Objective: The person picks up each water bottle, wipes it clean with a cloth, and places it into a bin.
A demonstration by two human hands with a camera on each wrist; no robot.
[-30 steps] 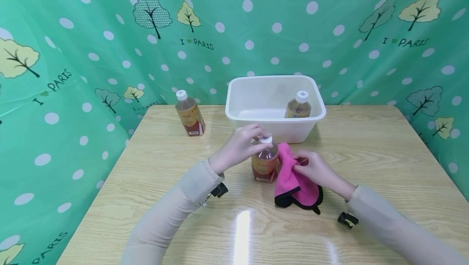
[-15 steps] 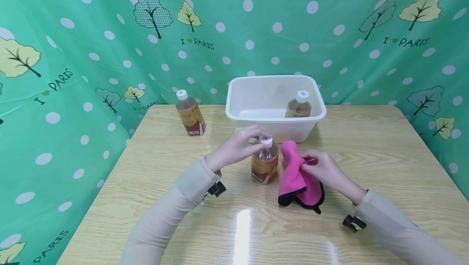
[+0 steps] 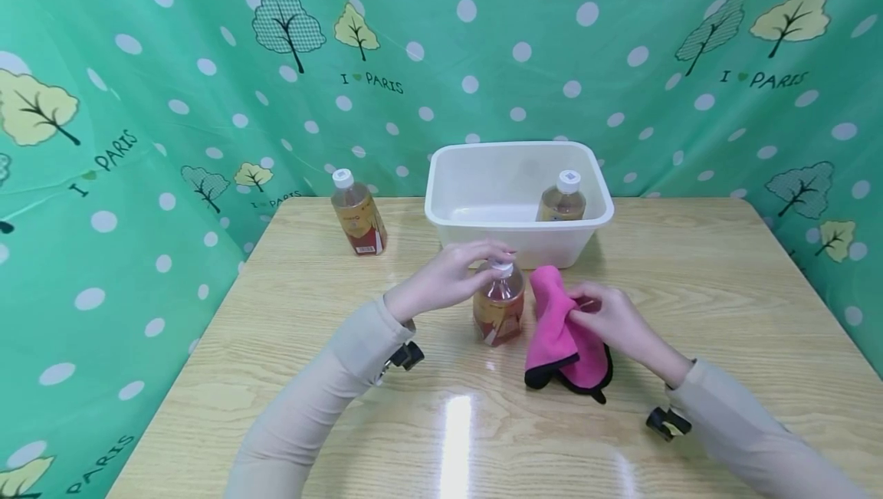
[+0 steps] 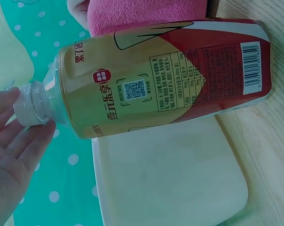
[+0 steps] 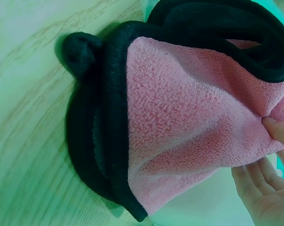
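In the head view my left hand (image 3: 458,277) pinches the white cap of a drink bottle (image 3: 499,311) that stands upright at the middle of the table. The left wrist view shows fingertips around the cap (image 4: 28,107) and the bottle's printed label (image 4: 156,77), with a QR code and barcode facing that camera. To the bottle's right, a pink cloth (image 3: 555,334) with black edging hangs bunched from my right hand (image 3: 610,319). Thumb and fingers pinch the cloth's folds (image 5: 189,117) in the right wrist view. A narrow gap separates cloth and bottle in the head view.
A white plastic tub (image 3: 513,234) sits just behind the held bottle, with another capped bottle (image 3: 564,200) inside at its right. A third bottle (image 3: 359,215) stands at the back left of the wooden table (image 3: 290,315). Green printed fabric (image 3: 483,39) rises along the back and sides.
The cloth in my right hand has moved right, away from the bottle it was against. The bottle has turned under my left hand, so its label faces differently.
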